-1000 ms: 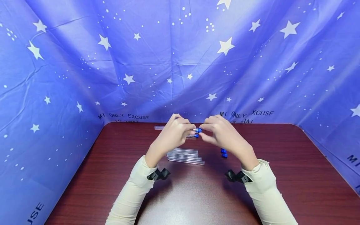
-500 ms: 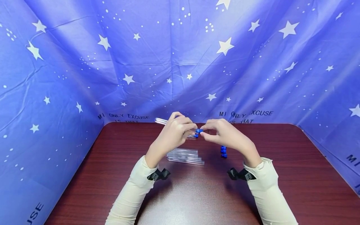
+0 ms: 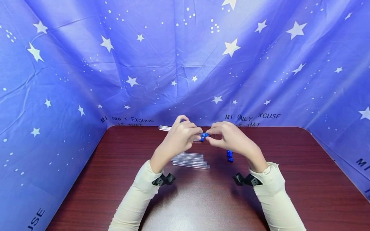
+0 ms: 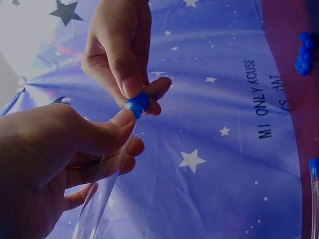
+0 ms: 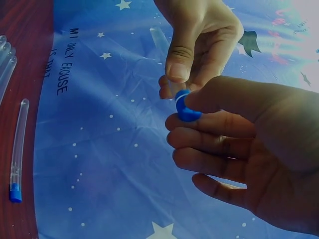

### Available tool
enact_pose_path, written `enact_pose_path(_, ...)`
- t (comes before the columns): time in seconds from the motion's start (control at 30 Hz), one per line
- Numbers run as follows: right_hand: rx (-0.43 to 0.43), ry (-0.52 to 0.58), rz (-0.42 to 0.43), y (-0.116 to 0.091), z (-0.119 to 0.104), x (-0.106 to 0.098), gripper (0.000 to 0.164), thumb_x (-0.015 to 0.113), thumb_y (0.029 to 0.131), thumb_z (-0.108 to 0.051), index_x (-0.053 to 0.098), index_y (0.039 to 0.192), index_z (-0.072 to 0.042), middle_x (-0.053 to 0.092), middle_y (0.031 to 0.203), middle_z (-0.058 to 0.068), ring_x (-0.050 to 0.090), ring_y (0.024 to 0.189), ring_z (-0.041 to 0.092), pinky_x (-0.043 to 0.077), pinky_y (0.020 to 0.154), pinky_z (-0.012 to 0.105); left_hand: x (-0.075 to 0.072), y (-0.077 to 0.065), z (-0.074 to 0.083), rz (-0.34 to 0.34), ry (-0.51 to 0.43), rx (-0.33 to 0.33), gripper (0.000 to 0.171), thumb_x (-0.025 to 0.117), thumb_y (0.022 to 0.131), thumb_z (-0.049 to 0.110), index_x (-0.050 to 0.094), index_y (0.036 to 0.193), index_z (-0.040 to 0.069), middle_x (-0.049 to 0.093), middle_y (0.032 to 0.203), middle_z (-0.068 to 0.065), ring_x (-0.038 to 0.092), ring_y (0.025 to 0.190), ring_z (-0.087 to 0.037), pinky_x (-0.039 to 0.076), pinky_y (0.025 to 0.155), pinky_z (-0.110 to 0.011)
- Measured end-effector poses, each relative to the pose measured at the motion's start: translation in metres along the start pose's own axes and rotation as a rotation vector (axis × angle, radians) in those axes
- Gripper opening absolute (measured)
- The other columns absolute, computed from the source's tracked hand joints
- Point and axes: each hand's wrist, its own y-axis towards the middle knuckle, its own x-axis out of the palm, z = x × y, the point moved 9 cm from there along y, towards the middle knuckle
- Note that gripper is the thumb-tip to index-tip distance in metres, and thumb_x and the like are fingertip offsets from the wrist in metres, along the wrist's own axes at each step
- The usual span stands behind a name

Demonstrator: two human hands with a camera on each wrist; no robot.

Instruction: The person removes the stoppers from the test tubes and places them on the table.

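My left hand [image 3: 182, 133] pinches a clear test tube [image 4: 92, 216] between thumb and fingers, close to its mouth. The tube's rounded end sticks out to the left, past the hand in the head view. At the mouth sits a blue cap [image 5: 188, 112], which my right hand [image 3: 234, 138] grips with thumb and index finger. Part of the cap's ribbed lower section shows between the two thumbs in the left wrist view. The other fingers of my right hand are spread apart below the cap in the right wrist view.
A capped test tube [image 5: 21, 144] lies on the dark red table [image 3: 289, 170] behind my left hand. Several uncapped tubes [image 3: 190, 160] lie side by side nearer to me. Several loose blue caps [image 3: 230, 155] sit to their right. A starry blue curtain [image 3: 185, 64] encloses the table.
The tube's rounded end has tipped upward, then dipped back slightly. My right hand has shifted a little and rotated at the cap, uncovering more of the loose caps. My left hand has barely moved.
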Motion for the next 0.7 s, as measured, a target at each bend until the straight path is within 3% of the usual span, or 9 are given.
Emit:
enact_pose_path(0.4, -0.039, -0.093, 0.042, 0.0, -0.005, -0.001, 0.012, 0.077, 0.084, -0.011, 0.079, 0.093, -0.003, 0.068, 0.078, 0.003, 0.06, 0.072, 0.019, 0.051, 0.073, 0.04, 0.006, 0.0, 0.0, -0.042, 0.032, -0.027, 0.004, 0.079, 0.088, 0.019, 0.076, 0.086, 0.016, 0.069, 0.07, 0.005, 0.064, 0.068, -0.012, 0.045, 0.095, -0.038)
enact_pose_path(0.7, -0.065, -0.255, 0.068, 0.001, -0.01, 0.001, 0.014, 0.079, 0.082, -0.016, 0.078, 0.091, -0.005, 0.065, 0.076, 0.003, 0.059, 0.072, 0.022, 0.049, 0.079, 0.041, 0.015, -0.001, -0.008, -0.138, -0.012, -0.112, 0.005, 0.075, 0.092, 0.019, 0.077, 0.089, 0.016, 0.07, 0.071, 0.004, 0.064, 0.067, -0.01, 0.044, 0.096, -0.038)
